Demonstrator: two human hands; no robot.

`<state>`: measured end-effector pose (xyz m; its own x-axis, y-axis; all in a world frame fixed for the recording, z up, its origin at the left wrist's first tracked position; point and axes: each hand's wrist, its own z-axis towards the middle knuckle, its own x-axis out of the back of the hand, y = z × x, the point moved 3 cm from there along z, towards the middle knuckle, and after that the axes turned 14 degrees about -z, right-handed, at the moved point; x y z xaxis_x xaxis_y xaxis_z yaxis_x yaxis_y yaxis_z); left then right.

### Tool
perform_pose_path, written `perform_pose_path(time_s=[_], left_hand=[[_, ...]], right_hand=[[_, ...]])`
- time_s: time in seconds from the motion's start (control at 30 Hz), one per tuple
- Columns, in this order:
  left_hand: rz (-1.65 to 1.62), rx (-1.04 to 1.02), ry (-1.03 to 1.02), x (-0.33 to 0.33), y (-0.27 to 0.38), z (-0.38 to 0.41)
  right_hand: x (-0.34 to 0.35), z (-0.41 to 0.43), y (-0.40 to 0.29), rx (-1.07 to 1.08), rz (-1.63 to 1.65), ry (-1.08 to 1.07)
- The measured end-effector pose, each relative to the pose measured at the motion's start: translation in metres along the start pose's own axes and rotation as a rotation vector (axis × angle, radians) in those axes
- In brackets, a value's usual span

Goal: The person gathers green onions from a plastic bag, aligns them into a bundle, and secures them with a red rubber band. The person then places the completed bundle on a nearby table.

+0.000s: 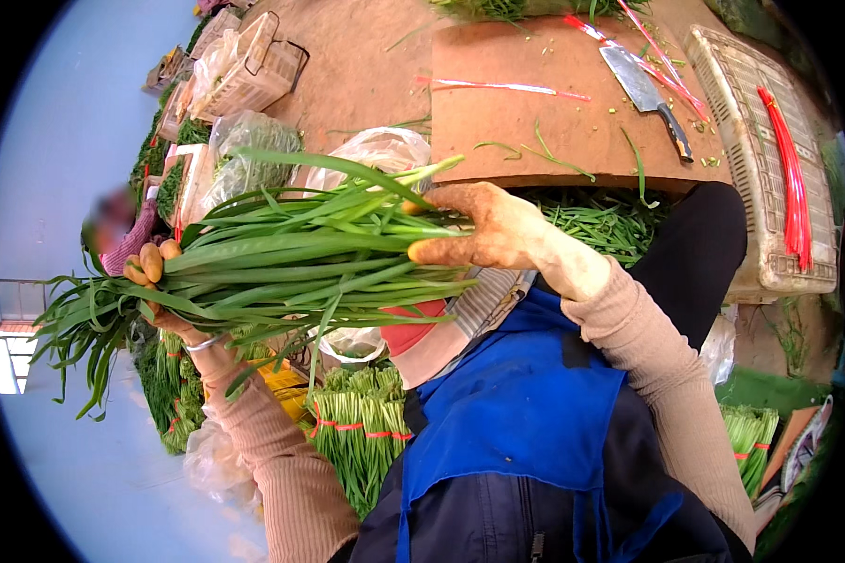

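A thick bunch of garlic chives [303,253] lies across the view, raised in front of my chest. My left hand [153,266] is closed around its leafy end, and the dark leaf tips droop past the fingers. At the pale stem end is my right hand [482,222], in a stained, light-coloured glove. Its thumb and forefinger press on stems from two sides; the other fingers are partly hidden. Below the right wrist, loose cut greens [595,222] lie beside my knee. A blue apron [514,401] covers my front.
A cleaver [634,81] and red-and-white ties [510,88] lie on a wooden board [535,141]. Red ties [789,183] rest on an upturned plastic crate [739,141] at right. Tied bundles [362,415] stand below. Another person [130,232] sits at far left.
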<state>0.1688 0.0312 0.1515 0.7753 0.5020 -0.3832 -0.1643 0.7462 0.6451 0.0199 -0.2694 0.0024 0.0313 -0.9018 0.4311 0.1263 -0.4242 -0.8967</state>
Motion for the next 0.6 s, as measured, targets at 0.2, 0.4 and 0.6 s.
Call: perform_pose_path(time_s=[0.2, 0.4, 0.6], left_hand=[[-0.018, -0.052, -0.086, 0.008, -0.004, 0.002], [-0.194, -0.085, -0.127, 0.036, -0.001, -0.012], [-0.301, -0.024, -0.07, 0.058, 0.006, -0.025]], right_hand=[[-0.016, -0.006, 0.003, -0.035, 0.666, -0.16], [-0.008, -0.019, 0.009, 0.167, 0.038, -0.136], [-0.03, -0.008, -0.008, 0.387, -0.175, 0.156]])
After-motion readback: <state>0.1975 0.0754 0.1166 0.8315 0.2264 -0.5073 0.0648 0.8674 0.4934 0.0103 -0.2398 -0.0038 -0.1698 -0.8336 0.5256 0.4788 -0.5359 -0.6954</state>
